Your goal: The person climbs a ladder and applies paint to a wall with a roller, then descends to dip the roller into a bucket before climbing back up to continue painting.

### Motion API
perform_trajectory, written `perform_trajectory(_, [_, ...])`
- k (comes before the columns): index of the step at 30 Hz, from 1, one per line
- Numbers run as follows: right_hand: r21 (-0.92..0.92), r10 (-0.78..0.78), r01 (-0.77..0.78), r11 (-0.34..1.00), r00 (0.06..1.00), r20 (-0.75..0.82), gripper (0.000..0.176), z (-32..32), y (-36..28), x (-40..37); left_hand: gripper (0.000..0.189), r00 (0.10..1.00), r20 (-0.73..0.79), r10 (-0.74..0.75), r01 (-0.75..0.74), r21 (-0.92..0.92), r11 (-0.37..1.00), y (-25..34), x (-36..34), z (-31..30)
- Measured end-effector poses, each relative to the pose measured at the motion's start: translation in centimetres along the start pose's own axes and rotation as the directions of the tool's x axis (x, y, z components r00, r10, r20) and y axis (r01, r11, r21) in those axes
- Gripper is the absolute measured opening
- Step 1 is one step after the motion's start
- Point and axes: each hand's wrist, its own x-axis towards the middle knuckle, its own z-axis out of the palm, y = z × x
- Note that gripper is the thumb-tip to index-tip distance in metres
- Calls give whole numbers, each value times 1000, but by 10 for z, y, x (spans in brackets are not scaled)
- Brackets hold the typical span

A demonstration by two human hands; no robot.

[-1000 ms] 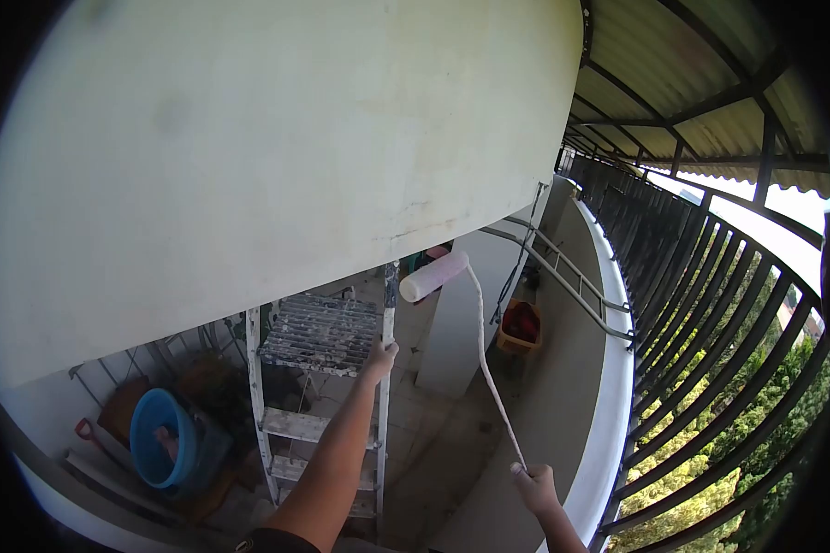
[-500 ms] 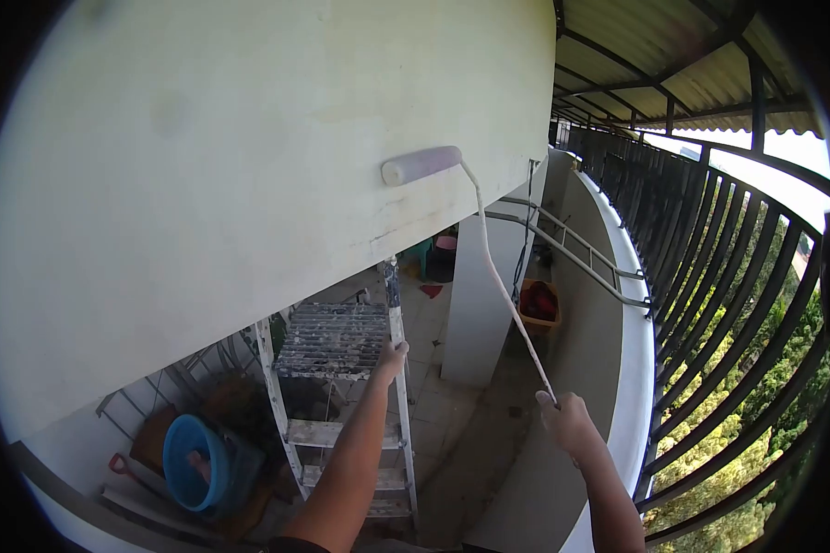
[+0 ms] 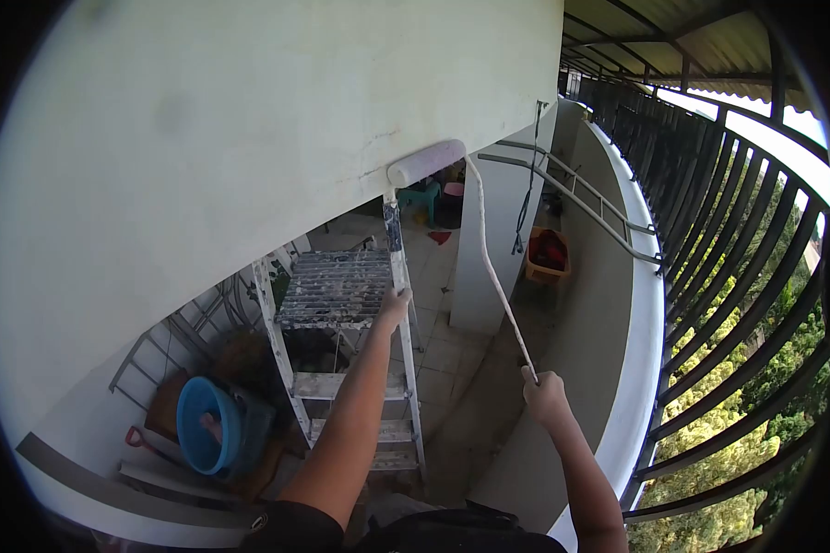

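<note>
My left hand (image 3: 396, 306) grips the right side rail of a paint-spattered metal stepladder (image 3: 337, 286), beside its ribbed top platform. In my right hand (image 3: 545, 393) is the lower end of a long, thin, bent roller handle (image 3: 492, 267). The handle rises to a pale lilac paint roller (image 3: 426, 164), which lies at the bottom edge of the white wall panel (image 3: 249, 120), just above the ladder's upright. Whether the roller touches the panel there is hard to tell.
A blue basin (image 3: 205, 426) and a red-handled tool (image 3: 136, 438) are at the lower left. An orange basket (image 3: 548, 255) sits beyond a white pillar (image 3: 480, 240). Metal rails (image 3: 581, 198) reach the parapet (image 3: 638, 341), with dark railing bars (image 3: 738, 369) on the right.
The roller has gone down the panel to its bottom edge. The view has tilted downward, so the ladder and basket appear higher. Both hands keep their hold.
</note>
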Motion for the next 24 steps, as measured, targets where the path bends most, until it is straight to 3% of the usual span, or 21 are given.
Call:
perform_trajectory(3, [43,-113,117,992,990,-83,48,-13,-29,12,43,1000,5,-24,24,20,1000,4,-2,-1])
perform_trajectory(8, [103,-136,152,983,980,-147,57,-13,-48,34,43,998,8,-57,57,3,998,23,-11,-1])
perform_trajectory(16, [75,-109,119,990,987,-120,50,53,23,37,43,1000,14,-18,18,-16,1000,12,-7,-1])
perform_trajectory(24, [114,-142,164,980,974,-176,49,40,-21,69,42,999,10,-46,46,5,999,24,-13,-2])
